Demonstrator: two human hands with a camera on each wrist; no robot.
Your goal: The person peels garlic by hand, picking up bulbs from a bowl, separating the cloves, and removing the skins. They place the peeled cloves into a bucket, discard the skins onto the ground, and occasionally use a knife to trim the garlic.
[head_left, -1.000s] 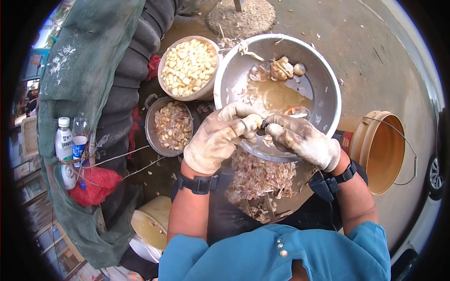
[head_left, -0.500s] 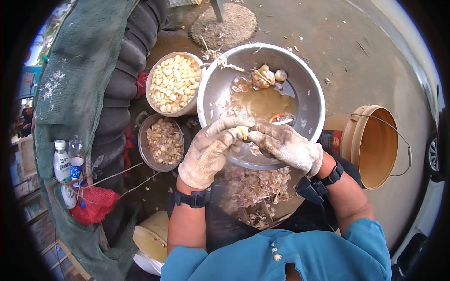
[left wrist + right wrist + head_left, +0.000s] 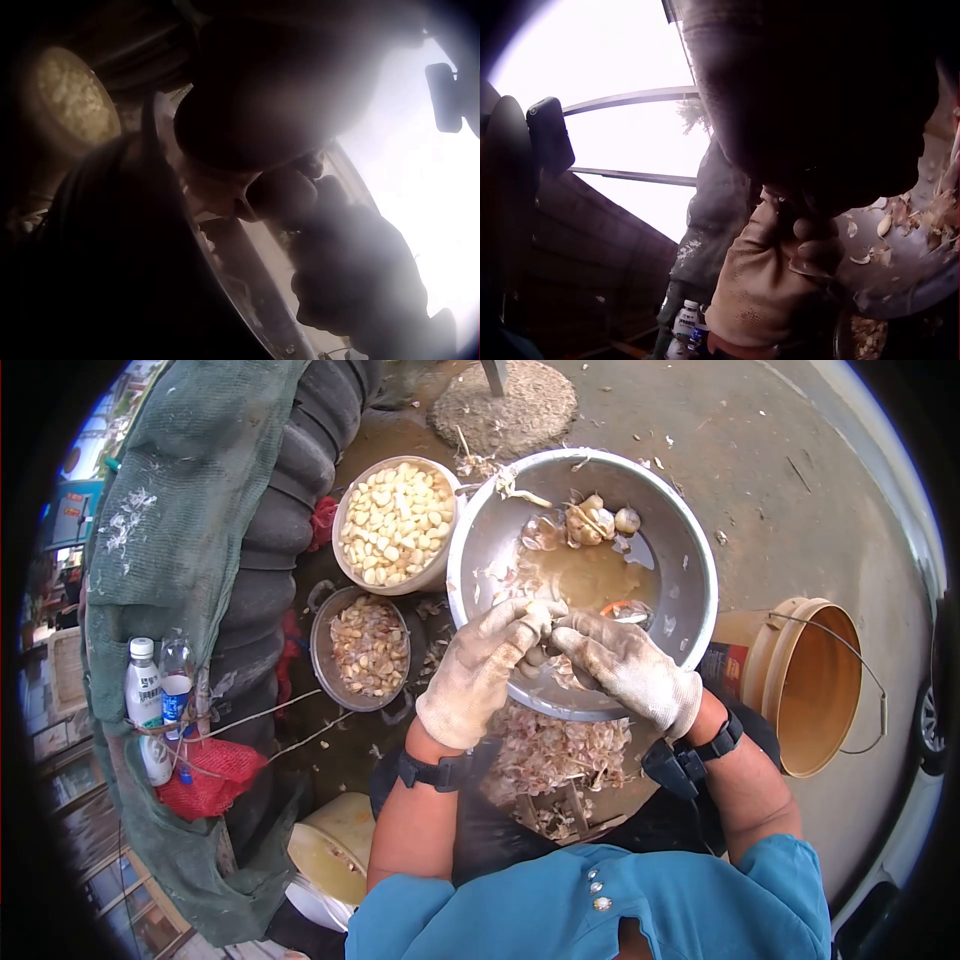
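Note:
Both hands wear pale, stained work gloves and meet fingertip to fingertip over the near side of a wide metal basin (image 3: 690, 560). The left hand (image 3: 485, 675) pinches a garlic clove, now hidden among the fingers. From the other side, the right hand (image 3: 635, 670) has its thumb and curled fingers pressed at the same spot. In both wrist views the gloves are mostly dark. Inside the basin lie a broken garlic bulb (image 3: 590, 522), a round pale bulb (image 3: 627, 520), brownish water and loose skins. Close to the right hand is an orange-edged item (image 3: 628, 610).
A bucket of peeled cloves (image 3: 395, 525) and a smaller pot of unpeeled cloves (image 3: 368, 645) stand left of the basin. Garlic skins (image 3: 555, 750) heap below it. A tan bucket (image 3: 815, 690) lies tipped at right; a cream bucket (image 3: 335, 840) stands lower left, near bottles (image 3: 143, 685).
The pale clove showing at the left fingertips half a second ago has gone out of sight as the fingers closed together. The head view has shifted slightly; the containers have stayed put.

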